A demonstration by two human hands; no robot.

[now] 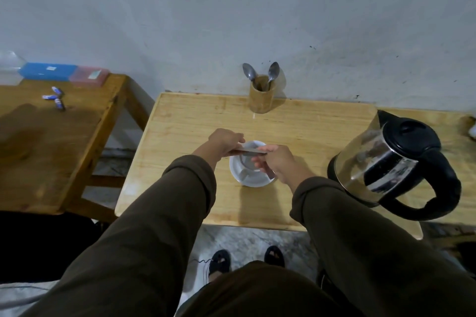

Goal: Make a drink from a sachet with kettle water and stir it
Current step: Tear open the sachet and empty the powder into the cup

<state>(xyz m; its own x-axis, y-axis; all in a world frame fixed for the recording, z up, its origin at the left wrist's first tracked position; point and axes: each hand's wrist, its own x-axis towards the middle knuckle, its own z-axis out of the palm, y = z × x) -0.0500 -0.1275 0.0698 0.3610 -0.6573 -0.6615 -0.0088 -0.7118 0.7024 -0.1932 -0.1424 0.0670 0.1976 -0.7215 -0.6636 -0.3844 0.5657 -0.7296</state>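
— Sachet [253,152] position?
— I see it held flat above the white cup [251,179], left hand [226,144] and right hand [277,162] each pinching one end; kettle [394,162] stands right.

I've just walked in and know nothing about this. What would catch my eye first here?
First, the two hands, left hand and right hand, holding a thin sachet over a white cup at the middle of the light wooden table. To the right stands a glass kettle with a black lid and handle. At the back, by the wall, a wooden holder carries two spoons.
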